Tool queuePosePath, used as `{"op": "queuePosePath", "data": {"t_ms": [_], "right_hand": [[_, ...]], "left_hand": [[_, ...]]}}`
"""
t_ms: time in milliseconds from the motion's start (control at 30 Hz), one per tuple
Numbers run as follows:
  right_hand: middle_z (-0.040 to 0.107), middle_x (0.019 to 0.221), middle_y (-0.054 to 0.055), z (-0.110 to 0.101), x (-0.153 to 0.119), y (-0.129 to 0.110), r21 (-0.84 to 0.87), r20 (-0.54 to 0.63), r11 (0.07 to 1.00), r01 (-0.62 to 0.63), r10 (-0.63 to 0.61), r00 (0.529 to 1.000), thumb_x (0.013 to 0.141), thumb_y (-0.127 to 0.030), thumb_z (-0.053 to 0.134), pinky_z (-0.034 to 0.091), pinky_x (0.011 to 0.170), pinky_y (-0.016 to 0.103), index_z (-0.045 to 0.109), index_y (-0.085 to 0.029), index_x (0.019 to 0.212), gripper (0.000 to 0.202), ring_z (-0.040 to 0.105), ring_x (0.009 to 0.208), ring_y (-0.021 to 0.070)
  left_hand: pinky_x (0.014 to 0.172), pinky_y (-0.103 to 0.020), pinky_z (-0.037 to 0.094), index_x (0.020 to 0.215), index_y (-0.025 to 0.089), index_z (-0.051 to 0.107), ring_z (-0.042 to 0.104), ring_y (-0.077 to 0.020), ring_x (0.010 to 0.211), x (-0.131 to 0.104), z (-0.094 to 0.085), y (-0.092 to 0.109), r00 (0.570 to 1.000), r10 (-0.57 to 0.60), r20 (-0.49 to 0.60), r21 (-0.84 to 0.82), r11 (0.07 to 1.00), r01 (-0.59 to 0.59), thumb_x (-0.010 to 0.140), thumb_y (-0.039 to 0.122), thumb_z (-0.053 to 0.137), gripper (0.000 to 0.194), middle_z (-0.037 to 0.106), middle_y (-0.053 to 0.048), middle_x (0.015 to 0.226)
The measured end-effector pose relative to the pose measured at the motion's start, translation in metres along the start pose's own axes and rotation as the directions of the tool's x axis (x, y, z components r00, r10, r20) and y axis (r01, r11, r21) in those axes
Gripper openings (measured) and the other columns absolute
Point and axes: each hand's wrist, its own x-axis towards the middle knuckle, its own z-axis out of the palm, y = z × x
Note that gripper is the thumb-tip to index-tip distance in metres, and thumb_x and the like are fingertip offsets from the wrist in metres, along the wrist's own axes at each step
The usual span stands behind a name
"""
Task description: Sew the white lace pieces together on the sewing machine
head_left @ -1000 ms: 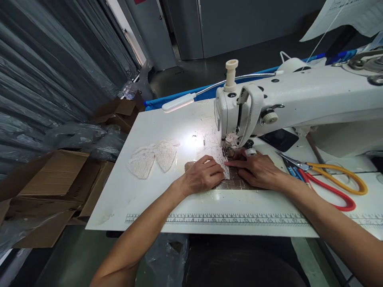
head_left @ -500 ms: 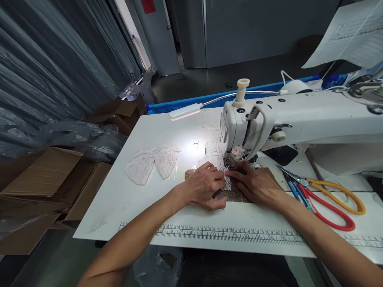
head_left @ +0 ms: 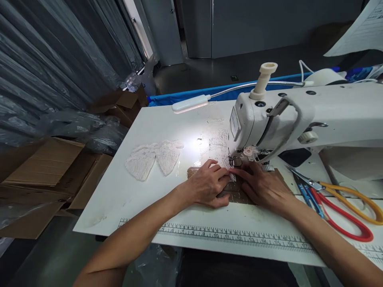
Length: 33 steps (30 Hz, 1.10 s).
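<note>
A strip of white lace (head_left: 220, 144) runs under the presser foot (head_left: 235, 161) of a white sewing machine (head_left: 338, 104). My left hand (head_left: 209, 185) rests over the lace just left of the foot, with fingers bent and pressed together on it. From the other side my right hand (head_left: 265, 184) holds the lace's near edge, its fingertips almost meeting those of the left. Under both hands lies a brown plate (head_left: 239, 196). The lace between my fingers is partly hidden. Farther left, a white lace piece with two rounded cups (head_left: 140, 163) lies flat.
Orange-and-red-handled scissors (head_left: 348, 193) and a blue tool (head_left: 311, 201) lie right of my right hand. A lamp (head_left: 190, 104) lights the table (head_left: 119, 207). A printed ruler (head_left: 227, 235) follows the front edge. Cardboard boxes (head_left: 44, 163) stand at left.
The view has shifted slightly, so the machine and scissors appear farther right and larger. Both hands stay on the lace by the foot, and less of its near end shows between them.
</note>
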Motion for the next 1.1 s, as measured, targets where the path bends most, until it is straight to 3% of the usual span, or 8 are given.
{"op": "queuePosePath", "data": {"t_ms": [300, 433, 867, 1000, 1100], "right_hand": [[0.063, 0.112, 0.014, -0.001, -0.002, -0.002, 0.058, -0.063, 0.998, 0.008, -0.004, 0.998, 0.096, -0.023, 0.035, 0.036, 0.062, 0.033, 0.056, -0.026, 0.135, 0.044, 0.056, 0.082, 0.0258], [0.064, 0.11, 0.014, 0.0, -0.001, -0.002, 0.001, -0.093, 1.0, -0.005, 0.005, 0.996, 0.096, -0.025, 0.034, 0.033, 0.062, 0.034, 0.059, -0.025, 0.131, 0.044, 0.057, 0.081, 0.0272], [0.062, 0.118, 0.016, 0.001, -0.001, -0.009, -0.053, -0.056, 0.998, -0.036, 0.033, 0.998, 0.096, -0.023, 0.035, 0.039, 0.07, 0.043, 0.055, -0.023, 0.134, 0.043, 0.057, 0.097, 0.0363], [0.062, 0.116, 0.016, -0.001, -0.002, 0.003, 0.204, -0.046, 0.973, -0.106, 0.117, 0.992, 0.098, -0.031, 0.033, 0.045, 0.072, 0.044, 0.056, -0.022, 0.131, 0.041, 0.059, 0.099, 0.0348], [0.063, 0.111, 0.013, -0.008, -0.003, 0.02, 0.509, -0.006, 0.849, -0.144, 0.171, 0.985, 0.097, -0.035, 0.038, 0.05, 0.076, 0.039, 0.059, -0.02, 0.123, 0.036, 0.062, 0.096, 0.0281]], "left_hand": [[0.092, -0.047, 0.043, 0.109, 0.009, 0.062, 0.059, -0.0259, 0.092, 0.001, 0.003, -0.005, 0.999, -0.042, 0.018, -0.023, 0.999, 0.042, 0.085, 0.041, 0.052, 0.041, 0.062, -0.014, 0.108], [0.09, -0.046, 0.044, 0.112, 0.008, 0.06, 0.058, -0.0264, 0.093, 0.003, 0.002, -0.006, 0.998, -0.058, 0.022, -0.024, 0.998, 0.059, 0.086, 0.041, 0.051, 0.043, 0.06, -0.016, 0.113], [0.087, -0.046, 0.043, 0.113, 0.006, 0.059, 0.057, -0.0294, 0.1, 0.008, 0.002, -0.011, 0.994, -0.091, 0.063, 0.0, 0.996, 0.091, 0.087, 0.045, 0.05, 0.049, 0.055, -0.019, 0.123], [0.087, -0.046, 0.042, 0.117, 0.006, 0.057, 0.055, -0.0296, 0.102, 0.009, 0.0, -0.012, 0.99, -0.109, 0.091, -0.011, 0.994, 0.11, 0.087, 0.048, 0.05, 0.053, 0.054, -0.018, 0.121], [0.088, -0.045, 0.041, 0.123, 0.006, 0.055, 0.055, -0.0299, 0.104, 0.01, 0.0, -0.013, 0.986, -0.126, 0.111, -0.015, 0.992, 0.128, 0.087, 0.05, 0.049, 0.057, 0.053, -0.019, 0.123]]}}
